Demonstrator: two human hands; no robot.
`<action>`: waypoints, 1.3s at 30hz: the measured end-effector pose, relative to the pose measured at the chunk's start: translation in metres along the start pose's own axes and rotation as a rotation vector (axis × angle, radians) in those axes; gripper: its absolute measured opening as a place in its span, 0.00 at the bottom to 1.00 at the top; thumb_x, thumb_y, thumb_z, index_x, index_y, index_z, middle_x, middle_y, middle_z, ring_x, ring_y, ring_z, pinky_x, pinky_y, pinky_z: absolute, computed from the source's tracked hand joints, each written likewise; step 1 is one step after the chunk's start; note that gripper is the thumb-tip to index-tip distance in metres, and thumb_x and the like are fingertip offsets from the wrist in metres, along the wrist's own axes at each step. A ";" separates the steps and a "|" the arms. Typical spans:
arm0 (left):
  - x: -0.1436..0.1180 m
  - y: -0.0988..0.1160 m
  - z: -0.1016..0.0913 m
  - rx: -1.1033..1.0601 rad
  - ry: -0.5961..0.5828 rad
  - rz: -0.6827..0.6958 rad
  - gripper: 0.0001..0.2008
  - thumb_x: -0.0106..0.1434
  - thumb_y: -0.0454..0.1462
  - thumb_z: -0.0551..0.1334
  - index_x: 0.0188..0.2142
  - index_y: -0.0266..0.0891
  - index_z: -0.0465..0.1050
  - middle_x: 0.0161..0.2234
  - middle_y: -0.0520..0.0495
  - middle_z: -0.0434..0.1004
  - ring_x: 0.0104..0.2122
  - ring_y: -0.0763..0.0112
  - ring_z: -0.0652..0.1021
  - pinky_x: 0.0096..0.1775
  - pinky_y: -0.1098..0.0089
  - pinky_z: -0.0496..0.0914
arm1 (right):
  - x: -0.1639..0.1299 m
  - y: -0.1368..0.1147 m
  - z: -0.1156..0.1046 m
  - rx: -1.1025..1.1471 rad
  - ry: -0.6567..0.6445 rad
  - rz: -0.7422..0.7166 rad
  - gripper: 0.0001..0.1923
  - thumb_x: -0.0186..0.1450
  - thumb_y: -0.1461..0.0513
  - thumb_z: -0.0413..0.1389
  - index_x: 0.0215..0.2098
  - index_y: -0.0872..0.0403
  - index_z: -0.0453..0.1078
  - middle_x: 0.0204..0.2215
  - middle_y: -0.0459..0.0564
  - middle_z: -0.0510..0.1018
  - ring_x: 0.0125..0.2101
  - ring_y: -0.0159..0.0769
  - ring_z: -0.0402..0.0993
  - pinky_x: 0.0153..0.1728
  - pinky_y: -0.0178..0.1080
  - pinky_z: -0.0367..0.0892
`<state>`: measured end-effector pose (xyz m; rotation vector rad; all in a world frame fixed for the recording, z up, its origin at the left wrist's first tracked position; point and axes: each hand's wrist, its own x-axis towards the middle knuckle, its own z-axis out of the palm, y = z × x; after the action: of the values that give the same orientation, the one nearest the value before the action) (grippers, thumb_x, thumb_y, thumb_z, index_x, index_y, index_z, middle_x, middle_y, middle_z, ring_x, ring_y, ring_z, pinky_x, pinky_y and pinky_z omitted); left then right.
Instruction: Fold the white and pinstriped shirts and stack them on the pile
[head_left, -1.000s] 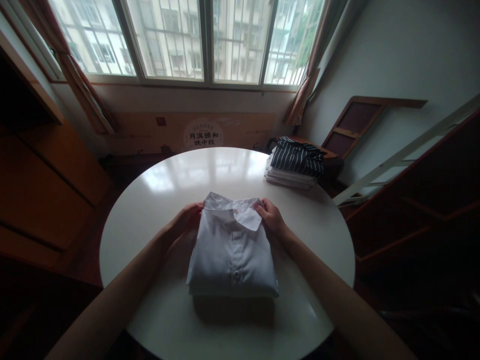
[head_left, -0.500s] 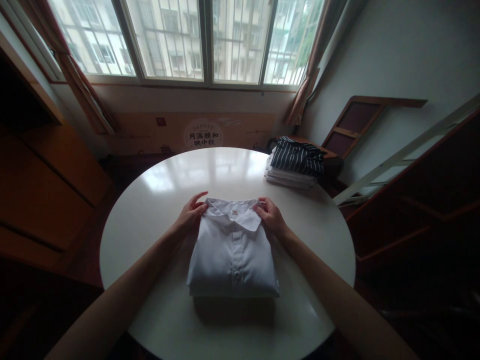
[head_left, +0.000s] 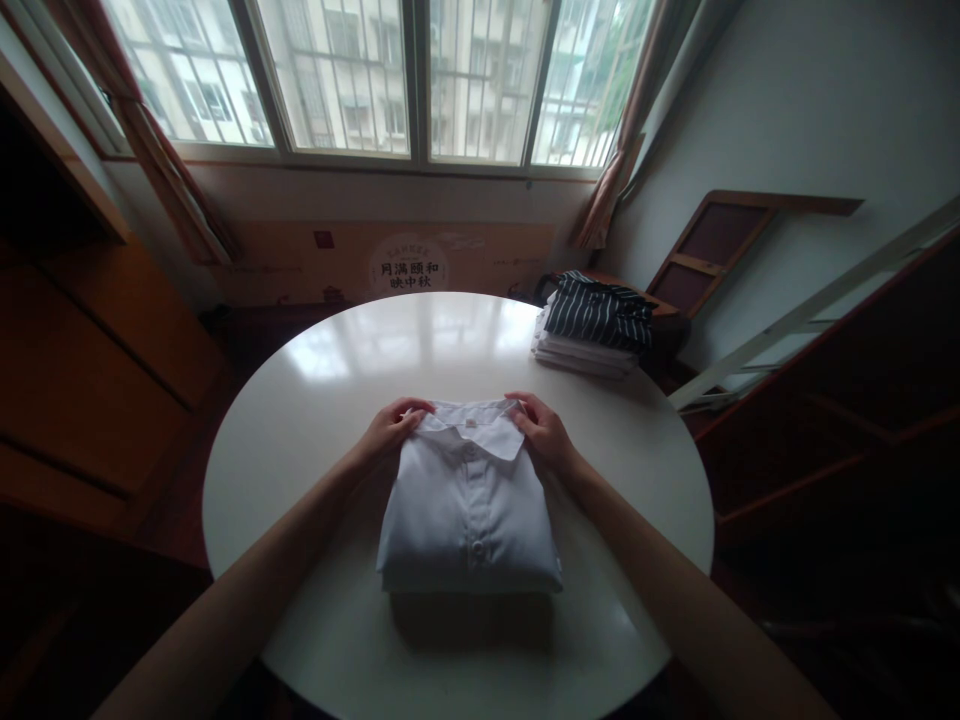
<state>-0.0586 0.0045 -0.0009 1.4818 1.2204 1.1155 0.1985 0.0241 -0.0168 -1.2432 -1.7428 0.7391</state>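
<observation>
A folded white shirt point(head_left: 469, 510) lies front side up on a white round table point(head_left: 300, 480), its collar pointing away from me and its button strip running down the middle. My left hand point(head_left: 395, 422) pinches the left end of the collar, fingers over the top edge and thumb on the near side. At the collar's right end, my right hand point(head_left: 538, 425) grips in the same way. A small label shows inside the neck. The fingertips are partly hidden by the collar fabric.
A stack of folded white garments point(head_left: 585, 357) stands at the table's far right edge, with a black-and-white striped garment point(head_left: 600, 310) on top. Behind it is a wooden chair point(head_left: 705, 245). Beyond the table are a printed panel point(head_left: 300, 265) and a barred window point(head_left: 337, 80).
My left hand's fingers have closed down over the left end of the collar, where the index finger was raised before. My right hand stays on its end of the collar.
</observation>
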 end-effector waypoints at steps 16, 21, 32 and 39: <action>-0.006 0.006 -0.012 0.502 -0.310 0.137 0.37 0.43 0.50 0.65 0.53 0.42 0.61 0.54 0.41 0.59 0.55 0.52 0.59 0.55 0.57 0.52 | -0.001 -0.004 0.000 -0.032 -0.005 0.021 0.17 0.57 0.59 0.49 0.44 0.53 0.66 0.28 0.47 0.72 0.28 0.33 0.66 0.31 0.36 0.63; -0.006 0.000 -0.014 0.536 -0.338 0.149 0.42 0.43 0.50 0.66 0.56 0.45 0.56 0.56 0.41 0.56 0.56 0.52 0.57 0.56 0.56 0.50 | -0.001 -0.004 0.001 -0.029 -0.005 0.021 0.17 0.57 0.59 0.48 0.44 0.53 0.66 0.30 0.48 0.73 0.30 0.34 0.67 0.33 0.37 0.63; -0.006 0.001 -0.013 0.529 -0.322 0.173 0.37 0.44 0.50 0.65 0.54 0.46 0.60 0.47 0.43 0.64 0.48 0.56 0.65 0.51 0.60 0.58 | -0.002 -0.004 0.000 -0.043 -0.006 0.011 0.16 0.58 0.59 0.48 0.44 0.54 0.66 0.30 0.48 0.73 0.30 0.34 0.67 0.33 0.37 0.63; -0.006 0.003 -0.012 0.565 -0.303 0.182 0.34 0.47 0.51 0.62 0.53 0.45 0.61 0.42 0.44 0.66 0.44 0.57 0.67 0.48 0.61 0.60 | -0.002 -0.004 0.001 -0.052 -0.003 0.017 0.16 0.58 0.59 0.48 0.44 0.54 0.66 0.31 0.48 0.73 0.30 0.35 0.68 0.34 0.37 0.63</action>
<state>-0.0707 -0.0010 0.0033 2.1349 1.2572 0.6405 0.1962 0.0208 -0.0141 -1.2936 -1.7655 0.7101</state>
